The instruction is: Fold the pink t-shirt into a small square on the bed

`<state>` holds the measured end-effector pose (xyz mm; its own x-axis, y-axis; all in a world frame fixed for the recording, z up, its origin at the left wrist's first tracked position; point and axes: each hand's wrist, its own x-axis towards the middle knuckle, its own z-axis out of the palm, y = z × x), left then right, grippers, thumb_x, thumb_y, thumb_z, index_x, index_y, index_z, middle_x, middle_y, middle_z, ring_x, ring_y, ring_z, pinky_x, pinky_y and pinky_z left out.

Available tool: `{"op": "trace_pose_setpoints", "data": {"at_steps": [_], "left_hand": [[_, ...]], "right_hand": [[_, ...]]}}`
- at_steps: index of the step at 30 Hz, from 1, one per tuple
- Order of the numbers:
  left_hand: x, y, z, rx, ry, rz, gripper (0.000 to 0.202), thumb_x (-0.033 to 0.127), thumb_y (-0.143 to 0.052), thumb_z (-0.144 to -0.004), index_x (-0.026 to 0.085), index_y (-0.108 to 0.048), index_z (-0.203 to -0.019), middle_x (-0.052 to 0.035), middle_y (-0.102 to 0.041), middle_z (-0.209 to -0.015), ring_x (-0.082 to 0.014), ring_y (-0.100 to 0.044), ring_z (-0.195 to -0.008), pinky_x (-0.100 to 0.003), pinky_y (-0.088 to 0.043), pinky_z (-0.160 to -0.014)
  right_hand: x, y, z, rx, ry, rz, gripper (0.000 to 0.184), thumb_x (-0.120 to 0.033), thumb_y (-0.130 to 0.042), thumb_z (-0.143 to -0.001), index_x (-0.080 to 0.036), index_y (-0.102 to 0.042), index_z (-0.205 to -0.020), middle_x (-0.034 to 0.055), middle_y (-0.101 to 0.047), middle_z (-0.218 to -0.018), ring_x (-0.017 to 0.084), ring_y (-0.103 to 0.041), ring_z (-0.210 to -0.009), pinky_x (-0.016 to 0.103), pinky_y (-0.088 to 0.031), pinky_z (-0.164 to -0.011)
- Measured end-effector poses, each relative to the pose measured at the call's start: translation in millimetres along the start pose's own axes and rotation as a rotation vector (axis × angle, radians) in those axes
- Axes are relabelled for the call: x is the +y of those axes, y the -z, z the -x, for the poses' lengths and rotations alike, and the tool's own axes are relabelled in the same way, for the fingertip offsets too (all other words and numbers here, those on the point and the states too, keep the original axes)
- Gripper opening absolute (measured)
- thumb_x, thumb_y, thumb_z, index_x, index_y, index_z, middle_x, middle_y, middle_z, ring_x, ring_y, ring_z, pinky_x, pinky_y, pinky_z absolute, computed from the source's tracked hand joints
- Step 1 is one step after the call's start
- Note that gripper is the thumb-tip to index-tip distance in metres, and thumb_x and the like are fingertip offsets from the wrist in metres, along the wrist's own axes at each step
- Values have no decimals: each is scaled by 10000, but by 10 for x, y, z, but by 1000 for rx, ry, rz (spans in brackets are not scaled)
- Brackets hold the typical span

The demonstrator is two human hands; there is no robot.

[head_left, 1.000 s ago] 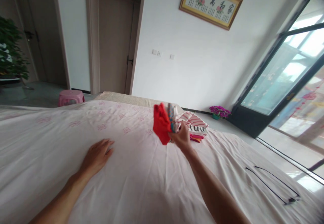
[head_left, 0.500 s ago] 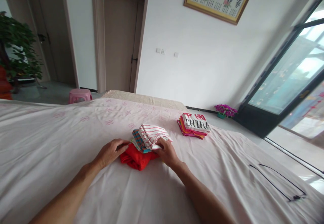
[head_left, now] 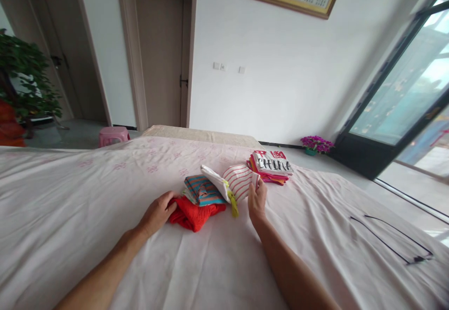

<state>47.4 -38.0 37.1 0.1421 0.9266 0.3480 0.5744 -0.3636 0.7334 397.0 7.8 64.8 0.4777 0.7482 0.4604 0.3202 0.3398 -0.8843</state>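
A small stack of folded clothes is seen near the middle of the bed [head_left: 87, 216], which is covered by a pale pink sheet. At the bottom of the stack a red garment [head_left: 193, 215] is laid on the sheet, and a teal striped garment [head_left: 203, 191] is set on top of it. The left hand [head_left: 157, 212] is rested against the red garment's left edge, fingers loosely bent and closed round nothing. A red-and-white striped garment [head_left: 241, 182] is gripped at its right edge by the right hand [head_left: 257, 200] and is held tilted, lifted off the stack on that side, with a yellow-green tag hanging below it. Towards the far edge of the bed, just beyond the right hand, a second folded pile [head_left: 271, 166] is topped by a white shirt with lettering. Near the right edge a thin black cable [head_left: 393, 241] is spread on the sheet.
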Motion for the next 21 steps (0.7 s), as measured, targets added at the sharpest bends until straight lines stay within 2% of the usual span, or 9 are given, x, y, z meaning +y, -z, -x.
{"op": "trace_pose_setpoints", "data": {"at_steps": [2,3,6,8,10,13,17,19,21], "left_hand": [[68,-32,-9,84,60,45,189,330,-460,-865,219,-592,-943,-24,-690,-905,-195,-652,-877,-302,-512,-818],[110,-47,-14,116,83,82,202,363,-462,-869,214,-580,-940,-26,-684,-894,-197,-649,-865,-303,-515,-802],[256,-77,-20,176,120,199,263,427,-476,-869,199,-565,-966,-38,-671,-910,-203,-643,-877,-313,-521,-799],[359,-85,-14,216,134,260,275,440,-486,-873,196,-564,-973,-36,-664,-913,-197,-639,-882,-312,-520,-806],[463,-89,2,250,146,335,267,446,-508,-872,200,-562,-960,-19,-656,-878,-179,-636,-841,-296,-524,-773],[642,-83,33,223,180,544,262,468,-527,-881,213,-537,-940,53,-577,-641,-131,-589,-604,-250,-507,-607],[973,62,35,159,177,926,234,430,-611,-858,215,-535,-911,130,-405,-470,-51,-346,-363,-183,-401,-441],[1132,219,2,234,200,1087,230,382,-674,-814,205,-526,-814,140,-364,-451,-26,-257,-339,-163,-370,-407],[1237,389,-48,368,228,1207,305,338,-716,-772,195,-463,-679,134,-335,-423,-23,-286,-345,-156,-394,-419]], "right_hand": [[-188,51,94,-8,305,202,352,-322,-534,-858,-195,-580,-1183,143,-570,-1263,296,-447,-1227,487,-355,-1037],[-294,48,171,-102,465,277,367,-290,-525,-878,-213,-565,-1234,136,-554,-1314,289,-438,-1257,493,-325,-1068],[-550,-57,456,-608,813,339,449,-213,-575,-864,-288,-540,-1305,79,-591,-1301,250,-494,-1224,430,-360,-1050],[-612,-167,612,-755,876,369,555,-214,-639,-818,-296,-513,-1352,76,-580,-1329,264,-494,-1234,424,-370,-1037],[-593,-264,689,-747,831,411,560,-203,-662,-792,-281,-536,-1331,86,-598,-1300,276,-516,-1198,417,-389,-1004],[-493,-345,660,-629,676,428,379,-146,-621,-782,-255,-634,-1144,77,-666,-1085,249,-585,-1013,367,-436,-884],[-350,-370,484,-460,384,257,194,-173,-571,-766,-224,-629,-944,17,-645,-843,184,-581,-773,299,-458,-734],[-290,-364,377,-398,208,154,151,-237,-555,-789,-203,-612,-925,-4,-621,-770,166,-561,-694,282,-462,-669],[-263,-340,296,-342,133,131,208,-252,-536,-796,-185,-615,-976,14,-636,-802,184,-578,-726,305,-481,-684]]}}
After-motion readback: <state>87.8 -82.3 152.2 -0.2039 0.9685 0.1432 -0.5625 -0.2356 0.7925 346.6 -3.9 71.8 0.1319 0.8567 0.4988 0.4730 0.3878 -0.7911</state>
